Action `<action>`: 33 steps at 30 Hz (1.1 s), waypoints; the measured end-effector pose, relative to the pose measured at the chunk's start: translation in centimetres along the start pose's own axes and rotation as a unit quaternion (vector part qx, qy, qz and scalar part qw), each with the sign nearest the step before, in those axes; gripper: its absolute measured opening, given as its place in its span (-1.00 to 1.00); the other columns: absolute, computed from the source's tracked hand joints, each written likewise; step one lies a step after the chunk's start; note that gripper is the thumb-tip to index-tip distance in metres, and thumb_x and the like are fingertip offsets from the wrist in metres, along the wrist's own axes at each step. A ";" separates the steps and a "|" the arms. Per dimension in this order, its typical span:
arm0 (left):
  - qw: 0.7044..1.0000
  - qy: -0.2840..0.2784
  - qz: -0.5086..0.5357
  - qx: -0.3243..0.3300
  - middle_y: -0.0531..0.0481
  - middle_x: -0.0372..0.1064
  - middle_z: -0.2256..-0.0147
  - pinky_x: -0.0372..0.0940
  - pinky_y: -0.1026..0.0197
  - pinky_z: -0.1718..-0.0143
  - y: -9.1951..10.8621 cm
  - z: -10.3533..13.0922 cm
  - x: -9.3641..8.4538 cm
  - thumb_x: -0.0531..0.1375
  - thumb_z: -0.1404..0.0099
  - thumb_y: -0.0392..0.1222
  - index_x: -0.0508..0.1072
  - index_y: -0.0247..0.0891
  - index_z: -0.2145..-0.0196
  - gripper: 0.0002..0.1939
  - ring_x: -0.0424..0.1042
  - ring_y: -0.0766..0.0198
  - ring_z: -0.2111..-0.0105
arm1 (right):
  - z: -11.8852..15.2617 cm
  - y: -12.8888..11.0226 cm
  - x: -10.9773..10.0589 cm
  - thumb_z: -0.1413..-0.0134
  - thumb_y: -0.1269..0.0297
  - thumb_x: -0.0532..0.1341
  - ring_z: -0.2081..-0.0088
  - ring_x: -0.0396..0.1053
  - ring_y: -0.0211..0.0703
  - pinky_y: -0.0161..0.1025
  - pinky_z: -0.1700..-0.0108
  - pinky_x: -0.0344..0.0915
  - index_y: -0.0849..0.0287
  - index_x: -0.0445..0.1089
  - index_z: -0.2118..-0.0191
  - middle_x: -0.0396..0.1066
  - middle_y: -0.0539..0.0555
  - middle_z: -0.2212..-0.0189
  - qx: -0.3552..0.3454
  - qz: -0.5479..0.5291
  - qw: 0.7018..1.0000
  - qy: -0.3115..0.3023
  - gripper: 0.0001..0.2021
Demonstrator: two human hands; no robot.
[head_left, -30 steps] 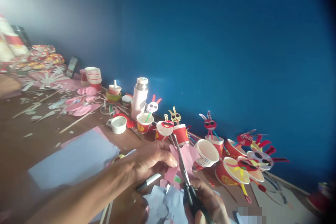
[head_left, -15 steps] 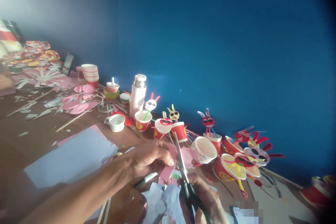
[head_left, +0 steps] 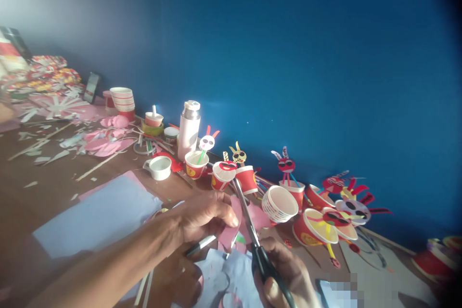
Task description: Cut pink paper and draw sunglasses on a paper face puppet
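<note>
My left hand (head_left: 211, 216) pinches a piece of pink paper (head_left: 228, 237) between thumb and fingers. Black-handled scissors (head_left: 249, 216) are in my right hand (head_left: 283, 269), with fingers through the handles. Their blades point up and away, close together, along the right edge of the pink paper. Another part of pink paper (head_left: 258, 215) shows right of the blades; whether it is joined to the held piece I cannot tell. Below the hands lies cut, pale blue paper (head_left: 216, 279). A pen-like object (head_left: 200, 245) rests under my left wrist.
Paper cups with paper faces, such as a red one (head_left: 286, 166), line the blue wall. A stack of cups (head_left: 279, 204) stands just beyond my right hand. A thermos (head_left: 189, 130), a white mug (head_left: 159, 168), blue sheets (head_left: 97, 216) and paper scraps (head_left: 59, 156) lie leftward.
The scissor blades have closed, and their tips have shifted slightly left. My right hand has moved a little to the right. My left hand keeps hold of the pink paper in nearly the same place.
</note>
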State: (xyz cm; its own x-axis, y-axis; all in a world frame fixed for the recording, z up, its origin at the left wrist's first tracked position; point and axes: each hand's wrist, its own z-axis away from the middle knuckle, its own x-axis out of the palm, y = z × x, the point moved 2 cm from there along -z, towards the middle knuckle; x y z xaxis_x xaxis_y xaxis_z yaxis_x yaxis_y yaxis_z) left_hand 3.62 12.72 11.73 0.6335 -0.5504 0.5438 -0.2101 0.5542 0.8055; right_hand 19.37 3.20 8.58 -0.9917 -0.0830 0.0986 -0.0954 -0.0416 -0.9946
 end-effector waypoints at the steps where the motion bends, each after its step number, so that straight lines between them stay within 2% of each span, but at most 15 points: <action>1: 1.000 -0.003 -0.007 0.001 0.10 0.30 0.67 0.26 0.30 0.67 0.1 0.1 0.0 0.21 0.20 -0.32 0.38 -0.33 0.65 -0.95 0.26 0.39 0.71 | 0.0 -0.2 0.0 0.21 -0.20 0.36 0.71 -0.10 -0.46 -0.39 0.62 -0.22 0.16 0.37 0.29 0.17 -0.15 0.71 -0.006 0.004 1.000 0.003 -0.48; 5: 0.998 -0.001 -0.048 0.040 0.09 0.29 0.70 0.11 0.35 0.65 1.0 0.5 -0.1 0.23 0.13 -0.30 0.38 -0.31 0.65 -0.93 0.26 0.39 0.70 | 0.0 -0.7 -0.1 0.20 -0.21 0.34 0.71 -0.11 -0.43 -0.40 0.62 -0.08 0.16 0.34 0.23 0.12 -0.19 0.76 -0.012 -0.002 0.999 0.034 -0.45; 8: 0.988 0.057 -0.072 0.123 0.09 0.33 0.66 0.08 0.36 0.60 2.1 1.0 -0.3 0.28 0.08 -0.26 0.40 -0.31 0.62 -0.88 0.29 0.41 0.65 | -0.1 -0.9 0.1 0.18 -0.20 0.33 0.71 -0.07 -0.43 -0.41 0.62 -0.01 0.14 0.31 0.20 0.14 -0.18 0.74 -0.006 -0.006 0.999 0.046 -0.45; 12: 0.961 0.147 -0.090 0.216 0.06 0.39 0.62 0.13 0.37 0.52 2.9 1.6 -0.4 0.29 0.00 -0.20 0.42 -0.32 0.58 -0.84 0.30 0.42 0.60 | -0.1 -1.1 0.5 0.19 -0.23 0.31 0.68 0.03 -0.39 -0.40 0.59 0.05 0.13 0.32 0.14 0.18 -0.14 0.71 -0.012 -0.005 0.998 0.060 -0.40; 16: 0.943 0.195 -0.094 0.253 0.09 0.35 0.66 0.06 0.37 0.57 2.8 2.0 0.2 0.29 -0.04 -0.19 0.43 -0.31 0.54 -0.85 0.21 0.45 0.64 | 0.3 -2.5 0.6 0.15 -0.26 0.27 0.60 0.21 -0.26 -0.34 0.52 0.20 0.06 0.36 0.11 0.28 -0.06 0.63 -0.080 0.050 0.991 0.097 -0.43; 20: 0.936 0.193 -0.095 0.278 0.06 0.35 0.66 0.04 0.37 0.58 2.7 2.6 1.4 0.28 -0.07 -0.20 0.42 -0.32 0.60 -0.81 0.17 0.46 0.64 | 1.0 -3.7 1.1 0.10 -0.24 0.25 0.45 0.36 -0.16 -0.30 0.40 0.32 -0.02 0.34 0.10 0.43 0.01 0.46 -0.128 0.093 0.979 0.129 -0.49; 24: 0.929 0.199 -0.085 0.299 0.06 0.38 0.61 0.15 0.35 0.51 2.4 3.8 2.6 0.30 -0.09 -0.19 0.45 -0.31 0.55 -0.84 0.28 0.41 0.58 | 1.7 -3.4 2.3 0.05 -0.24 0.21 0.40 0.42 -0.10 -0.28 0.38 0.36 0.01 0.33 0.07 0.46 0.04 0.41 -0.133 0.098 0.981 0.101 -0.48; 27: 0.922 0.218 -0.083 0.310 0.06 0.40 0.58 0.20 0.33 0.49 1.9 4.7 3.1 0.31 -0.10 -0.17 0.47 -0.31 0.49 -0.85 0.32 0.38 0.57 | 2.3 -2.6 3.0 0.06 -0.26 0.20 0.41 0.42 -0.04 -0.24 0.38 0.38 0.05 0.36 0.07 0.44 0.06 0.46 -0.146 0.143 0.976 0.073 -0.45; 33: 0.912 0.209 -0.100 0.339 0.08 0.42 0.55 0.25 0.34 0.44 0.8 4.7 3.2 0.27 -0.18 -0.17 0.45 -0.30 0.46 -0.85 0.36 0.39 0.54 | 2.9 -1.0 3.1 0.06 -0.34 0.11 0.54 0.27 -0.17 -0.27 0.45 0.29 0.05 0.36 0.15 0.32 -0.01 0.56 -0.153 0.163 0.974 0.028 -0.43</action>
State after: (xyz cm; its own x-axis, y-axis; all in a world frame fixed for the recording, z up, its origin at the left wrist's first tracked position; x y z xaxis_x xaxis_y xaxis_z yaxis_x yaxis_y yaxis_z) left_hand 1.98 8.54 15.20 0.9085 -0.2334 0.3467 -0.3813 -0.1232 0.9162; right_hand 16.64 0.15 9.97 -0.9757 0.0135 -0.2185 0.2137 0.2767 -0.9369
